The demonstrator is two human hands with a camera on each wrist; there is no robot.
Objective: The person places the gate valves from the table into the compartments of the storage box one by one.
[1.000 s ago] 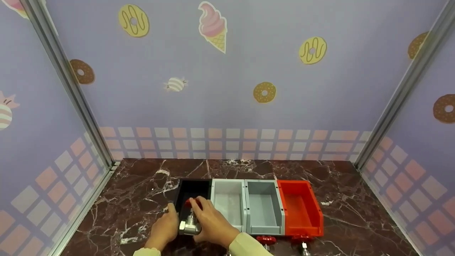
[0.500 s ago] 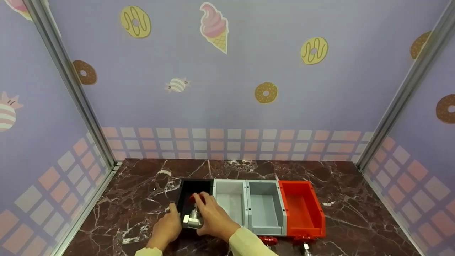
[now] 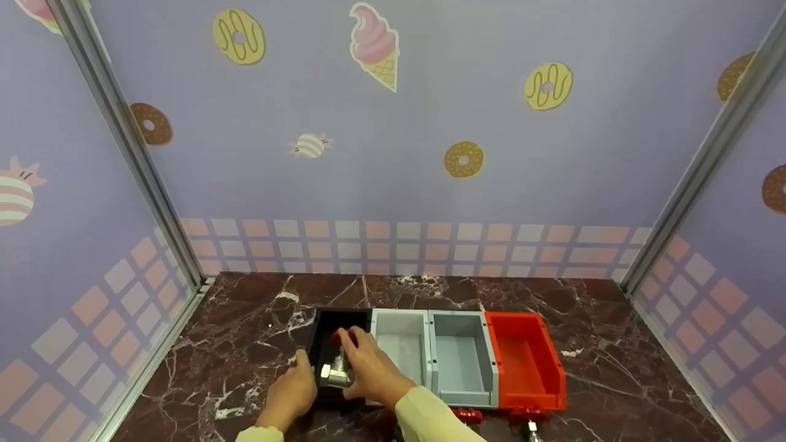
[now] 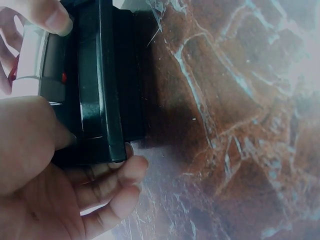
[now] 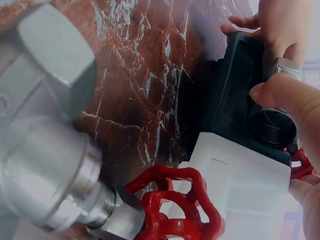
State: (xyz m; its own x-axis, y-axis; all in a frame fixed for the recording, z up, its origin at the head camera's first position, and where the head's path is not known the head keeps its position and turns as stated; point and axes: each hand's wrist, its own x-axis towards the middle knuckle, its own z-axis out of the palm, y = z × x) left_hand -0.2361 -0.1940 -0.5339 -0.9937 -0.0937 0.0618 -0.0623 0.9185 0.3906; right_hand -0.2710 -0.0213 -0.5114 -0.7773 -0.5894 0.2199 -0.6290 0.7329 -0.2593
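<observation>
My right hand [image 3: 374, 371] grips a silver metal valve [image 3: 336, 376] with a red handwheel [image 3: 339, 334], over the front part of the black bin [image 3: 345, 318]. The handwheel points toward the bin's back, while a hex nut faces left. In the right wrist view, the thumb presses beside the valve's threaded open end [image 5: 274, 127]. My left hand [image 3: 291, 390] holds the black bin's left side at the front. The left wrist view shows its thumb on the inner side of the wall and its fingers [image 4: 117, 182] outside.
Right of the black bin, a white bin [image 3: 399, 350], a grey bin [image 3: 460, 353] and a red bin [image 3: 525, 356] stand joined in a row. Valves with red handwheels lie before them, including one valve [image 3: 532, 423] at the red bin. Patterned walls enclose the marble-look table [image 3: 245, 344].
My right hand has carried the valve forward, farther over the black bin and away from its front edge. My left hand stays at the bin's side. The head view has shifted slightly.
</observation>
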